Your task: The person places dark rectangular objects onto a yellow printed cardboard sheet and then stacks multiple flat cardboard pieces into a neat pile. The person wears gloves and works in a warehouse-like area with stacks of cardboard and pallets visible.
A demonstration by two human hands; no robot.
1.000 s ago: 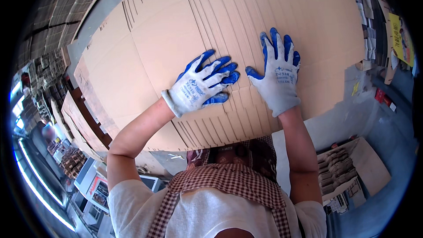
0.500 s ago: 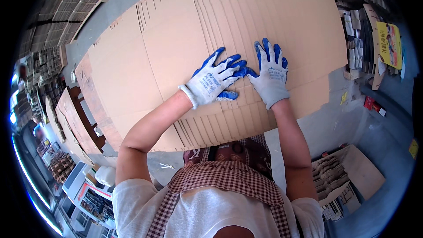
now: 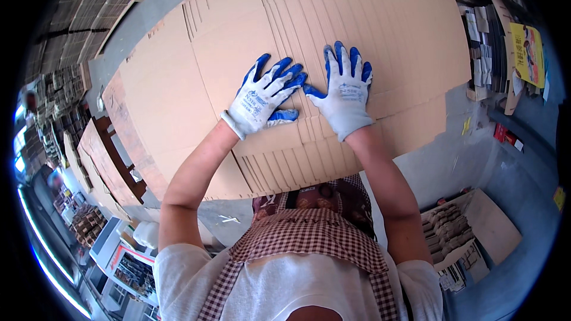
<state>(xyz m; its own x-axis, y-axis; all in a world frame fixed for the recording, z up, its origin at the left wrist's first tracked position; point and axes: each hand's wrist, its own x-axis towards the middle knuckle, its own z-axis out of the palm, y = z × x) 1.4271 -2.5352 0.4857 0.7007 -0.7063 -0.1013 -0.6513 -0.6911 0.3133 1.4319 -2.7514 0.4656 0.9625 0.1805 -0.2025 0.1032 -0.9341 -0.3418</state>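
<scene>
A large brown cardboard sheet (image 3: 380,30) spreads out in front of me, crossed by many parallel crease lines and with short slits along its edges. My left hand (image 3: 260,100), in a white work glove with blue fingertips, rests on it left of the middle, fingers spread. Just to its right lies my right hand (image 3: 344,92) in a matching glove, flat with the fingers pointing away from me. The two hands nearly meet where the right thumb comes close to the left fingers. Neither hand holds anything.
Beneath the sheet's left side shows a worn board (image 3: 126,104). Stacks of flat cardboard (image 3: 83,18) stand at the far left. Upright bundles and a yellow printed box (image 3: 526,53) are on the right. An open carton (image 3: 491,226) with folded cardboard pieces sits at the lower right.
Both hands have slid to the left and slightly away from me across the cardboard sheet. They remain flat with fingers spread.
</scene>
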